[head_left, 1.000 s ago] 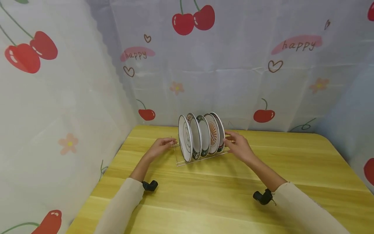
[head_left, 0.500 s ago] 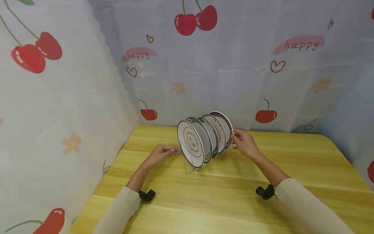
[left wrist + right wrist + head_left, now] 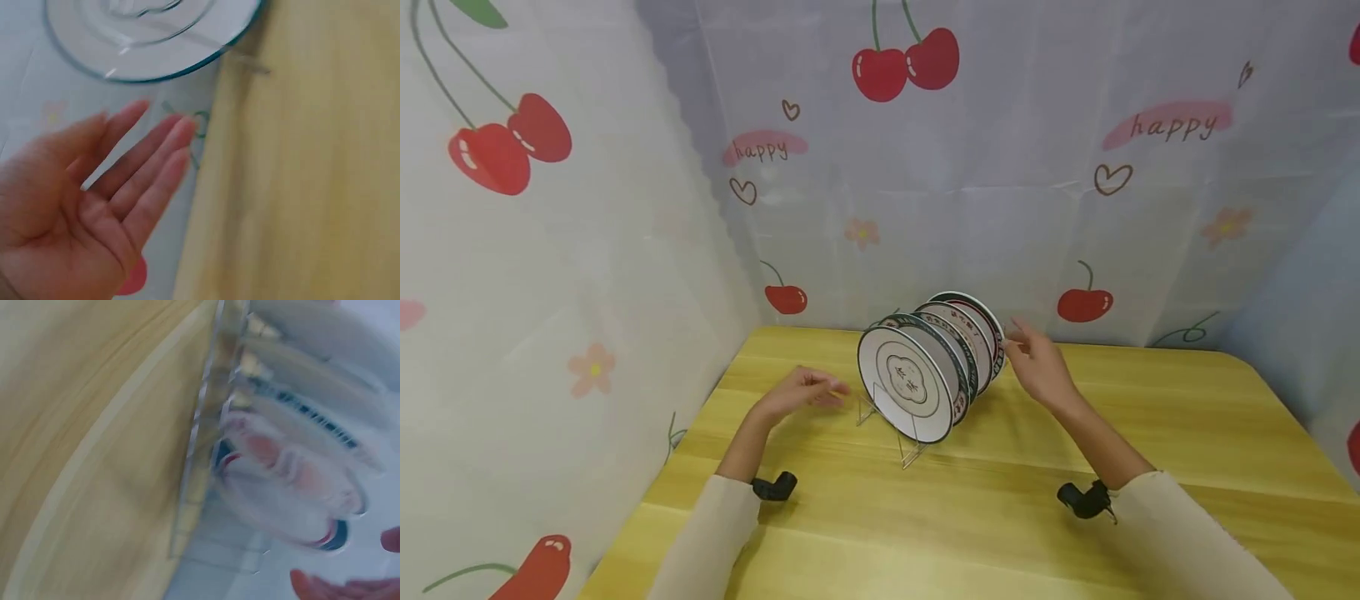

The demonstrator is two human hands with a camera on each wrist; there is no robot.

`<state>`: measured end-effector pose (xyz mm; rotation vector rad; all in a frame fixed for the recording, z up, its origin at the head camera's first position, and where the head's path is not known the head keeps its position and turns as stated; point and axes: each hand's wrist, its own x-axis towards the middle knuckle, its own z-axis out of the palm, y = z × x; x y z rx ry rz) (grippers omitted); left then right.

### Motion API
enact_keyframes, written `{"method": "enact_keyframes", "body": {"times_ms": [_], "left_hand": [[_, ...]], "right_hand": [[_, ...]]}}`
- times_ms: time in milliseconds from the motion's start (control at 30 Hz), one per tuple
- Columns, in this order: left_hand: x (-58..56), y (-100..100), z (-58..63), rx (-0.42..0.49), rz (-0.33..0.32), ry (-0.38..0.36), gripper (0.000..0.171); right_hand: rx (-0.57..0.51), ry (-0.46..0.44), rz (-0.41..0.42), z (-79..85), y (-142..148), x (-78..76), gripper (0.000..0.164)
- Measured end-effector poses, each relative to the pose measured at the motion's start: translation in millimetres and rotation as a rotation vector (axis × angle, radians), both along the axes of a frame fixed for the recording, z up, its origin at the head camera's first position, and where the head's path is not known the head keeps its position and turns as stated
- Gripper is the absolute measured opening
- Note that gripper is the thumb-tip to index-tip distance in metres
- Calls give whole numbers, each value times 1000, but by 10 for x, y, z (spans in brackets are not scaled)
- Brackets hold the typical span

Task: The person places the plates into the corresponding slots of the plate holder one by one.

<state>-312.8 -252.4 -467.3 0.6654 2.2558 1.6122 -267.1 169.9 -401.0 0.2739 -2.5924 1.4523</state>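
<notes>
Several round patterned plates stand on edge in a thin wire dish rack (image 3: 187, 465). The nearest plate (image 3: 906, 383) is white with a dark rim, a scalloped line and characters in its middle. Off the rack's near end, my left hand (image 3: 796, 392) holds nothing; in the left wrist view its fingers (image 3: 156, 187) are loosely extended below a plate (image 3: 150, 56). At the far end my right hand (image 3: 1039, 367) is beside the rearmost plate (image 3: 281, 500). Its fingertips (image 3: 300, 584) show apart from that plate in the right wrist view, which is blurred.
The rack stands toward the back of a yellow wood-grain table (image 3: 1000, 517). A white cloth backdrop (image 3: 962, 225) printed with cherries rises behind it, and another cloth side (image 3: 625, 275) borders the left. Dark wrist cameras (image 3: 775, 486) sit at both cuffs.
The rack with its plates has turned, so the nearest plate's face shows more toward the head camera. Both hands have come away from the rack's ends.
</notes>
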Motion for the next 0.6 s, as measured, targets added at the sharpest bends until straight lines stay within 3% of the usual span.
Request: {"method": "enact_keyframes", "body": {"times_ms": [100,167,267,367,600], "left_hand": [[-142,-35,124,82,153,3,51],[-270,31,216,104,199,22,60],[-441,235,297,114,149,13,68],[-557,472,298,113,75,-13,74],[-608,837,157,272,-87,-166,86]], "right_hand": [[-107,-30,-5,49,-157,262,71],[-194,-44,10,35,-312,427,76],[-264,-28,16,-89,-566,616,79],[-294,-6,-12,-253,-795,731,82],[-314,-52,-52,-491,-1086,810,81]]}}
